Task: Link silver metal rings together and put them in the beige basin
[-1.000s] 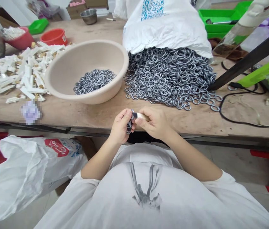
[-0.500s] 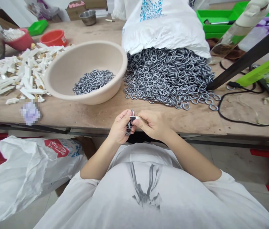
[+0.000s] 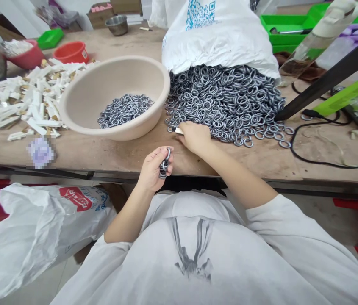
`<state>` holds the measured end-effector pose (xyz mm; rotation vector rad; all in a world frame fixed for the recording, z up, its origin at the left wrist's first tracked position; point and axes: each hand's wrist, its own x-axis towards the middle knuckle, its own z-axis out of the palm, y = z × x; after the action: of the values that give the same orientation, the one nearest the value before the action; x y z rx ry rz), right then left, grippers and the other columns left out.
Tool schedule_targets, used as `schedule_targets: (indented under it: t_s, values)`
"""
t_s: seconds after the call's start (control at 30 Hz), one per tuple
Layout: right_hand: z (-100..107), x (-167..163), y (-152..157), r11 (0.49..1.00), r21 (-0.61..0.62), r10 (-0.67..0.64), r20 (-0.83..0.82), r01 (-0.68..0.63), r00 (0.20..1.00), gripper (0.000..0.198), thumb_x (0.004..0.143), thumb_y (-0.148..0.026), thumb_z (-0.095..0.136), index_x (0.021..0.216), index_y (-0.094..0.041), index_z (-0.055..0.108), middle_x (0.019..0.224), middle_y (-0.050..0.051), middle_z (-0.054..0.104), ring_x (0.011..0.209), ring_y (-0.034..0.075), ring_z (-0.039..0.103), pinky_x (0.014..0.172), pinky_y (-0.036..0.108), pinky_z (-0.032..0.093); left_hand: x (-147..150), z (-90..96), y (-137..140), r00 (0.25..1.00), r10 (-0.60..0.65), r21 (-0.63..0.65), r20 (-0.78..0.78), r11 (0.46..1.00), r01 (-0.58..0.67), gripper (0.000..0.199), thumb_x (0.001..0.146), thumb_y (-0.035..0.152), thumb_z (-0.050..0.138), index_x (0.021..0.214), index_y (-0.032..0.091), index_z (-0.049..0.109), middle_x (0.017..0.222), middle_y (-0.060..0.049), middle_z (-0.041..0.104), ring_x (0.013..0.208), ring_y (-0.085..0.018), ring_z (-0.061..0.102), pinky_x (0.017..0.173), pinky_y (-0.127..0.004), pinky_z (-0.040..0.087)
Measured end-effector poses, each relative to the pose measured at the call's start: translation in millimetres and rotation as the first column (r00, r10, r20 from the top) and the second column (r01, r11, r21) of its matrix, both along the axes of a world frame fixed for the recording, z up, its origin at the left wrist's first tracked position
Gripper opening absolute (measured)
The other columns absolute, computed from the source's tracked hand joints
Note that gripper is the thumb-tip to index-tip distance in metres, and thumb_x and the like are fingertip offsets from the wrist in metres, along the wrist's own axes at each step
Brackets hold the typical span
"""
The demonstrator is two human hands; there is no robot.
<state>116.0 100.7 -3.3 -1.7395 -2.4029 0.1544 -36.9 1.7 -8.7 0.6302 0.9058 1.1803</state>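
Observation:
My left hand [image 3: 151,168], just over the table's front edge, is closed around several grey metal rings [image 3: 165,166]. One ring stands up between the thumb and forefinger. My right hand [image 3: 195,136] is at the near left edge of a pile of the same rings [image 3: 226,99]. Its fingers pinch a small white piece with a black end [image 3: 179,131], whose exact kind I cannot make out. The pile spills from the mouth of a white bag [image 3: 220,46]. Left of it stands a beige basin [image 3: 86,87] with more rings at its bottom.
White strip-like pieces [image 3: 35,99] lie heaped at the left, near red bowls [image 3: 70,52]. At the right, a dark bar [image 3: 331,80] slants over a black cable [image 3: 296,156] and a light green strip [image 3: 350,95]. An open white sack [image 3: 39,228] stands below the table.
My hands have parted. The right hand has moved forward to the ring pile with the white piece. My left hand has shifted slightly left, still holding its rings.

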Motion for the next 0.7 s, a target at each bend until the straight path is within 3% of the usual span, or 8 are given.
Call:
schedule_targets:
  t_s: [0.1,0.27,0.4,0.43,0.5,0.57,0.63,0.7]
  values:
    - [-1,-11,6,0.999,-0.019,0.03,0.092,-0.028,0.995,0.036,0.1,-0.017,0.038,0.121,-0.009,0.067,0.118,0.024,0.07,0.101,0.033,0.07,0.074,0.036,0.045,-2,-1.7,4,0.999,0.045,-0.033,0.015,0.998,-0.045,0.037,0.07,0.033,0.08,0.1,0.017,0.065,0.069,0.004,0.062,0.044,-0.006,0.053,0.035,-0.016,0.035]
    - [-3,-10,5,1.0,-0.005,0.028,0.087,-0.028,0.996,0.04,0.098,-0.01,0.032,0.12,-0.006,0.065,0.119,0.026,0.067,0.102,0.034,0.069,0.073,0.038,0.045,-3,0.3,10,0.993,0.085,-0.149,0.087,0.986,-0.072,0.025,0.075,0.032,0.073,0.08,0.017,0.054,0.074,0.001,0.066,0.046,-0.006,0.055,0.035,-0.015,0.033]
    - [3,6,-14,0.999,-0.041,-0.011,-0.25,0.0,0.968,0.023,0.098,-0.02,0.046,0.104,-0.013,0.067,0.107,0.017,0.068,0.089,0.025,0.064,0.071,0.033,0.043,0,-2.3,11,0.993,0.094,-0.137,0.066,0.987,-0.084,0.034,0.07,0.034,0.079,0.079,0.018,0.051,0.064,0.007,0.058,0.044,-0.004,0.051,0.035,-0.014,0.032]
    - [4,11,-21,0.996,-0.079,0.001,-0.418,-0.037,0.909,0.019,0.098,-0.025,0.049,0.096,-0.015,0.065,0.098,0.013,0.068,0.082,0.021,0.061,0.068,0.031,0.041,2,-4.2,11,0.993,0.112,-0.1,0.026,0.989,-0.109,0.036,0.069,0.036,0.081,0.079,0.018,0.051,0.062,0.007,0.056,0.043,-0.004,0.05,0.035,-0.015,0.031]
    - [5,18,-36,0.951,-0.205,-0.005,-0.76,-0.233,0.65,0.027,0.099,-0.04,0.052,0.087,-0.017,0.06,0.075,0.003,0.06,0.063,0.014,0.049,0.058,0.027,0.037,9,-8.9,11,0.987,0.146,0.001,-0.069,0.989,-0.146,0.04,0.069,0.041,0.083,0.08,0.019,0.053,0.061,0.008,0.055,0.042,-0.004,0.048,0.035,-0.015,0.031]
    - [4,20,-49,0.832,-0.303,-0.113,-0.912,-0.464,0.393,0.038,0.093,-0.055,0.057,0.084,-0.018,0.057,0.065,-0.003,0.049,0.051,0.009,0.036,0.047,0.024,0.029,17,-13.1,11,0.981,0.14,0.079,-0.136,0.988,-0.13,0.041,0.072,0.05,0.08,0.081,0.019,0.054,0.06,0.007,0.056,0.042,-0.005,0.047,0.035,-0.016,0.03]
    - [1,18,-59,0.754,-0.33,-0.217,-0.941,-0.568,0.259,0.043,0.087,-0.062,0.063,0.081,-0.02,0.055,0.063,-0.005,0.047,0.047,0.008,0.032,0.043,0.023,0.026,23,-16.0,11,0.983,0.095,0.119,-0.157,0.99,-0.077,0.043,0.075,0.056,0.076,0.08,0.019,0.055,0.06,0.006,0.056,0.042,-0.005,0.047,0.036,-0.017,0.03]
    - [-2,11,-64,0.775,-0.324,-0.248,-0.946,-0.543,0.21,0.041,0.087,-0.06,0.063,0.079,-0.021,0.052,0.064,-0.004,0.05,0.048,0.009,0.038,0.046,0.024,0.032,26,-17.7,10,0.984,0.067,0.146,-0.167,0.988,-0.042,0.042,0.078,0.057,0.074,0.081,0.02,0.055,0.061,0.005,0.056,0.043,-0.006,0.047,0.037,-0.017,0.03]
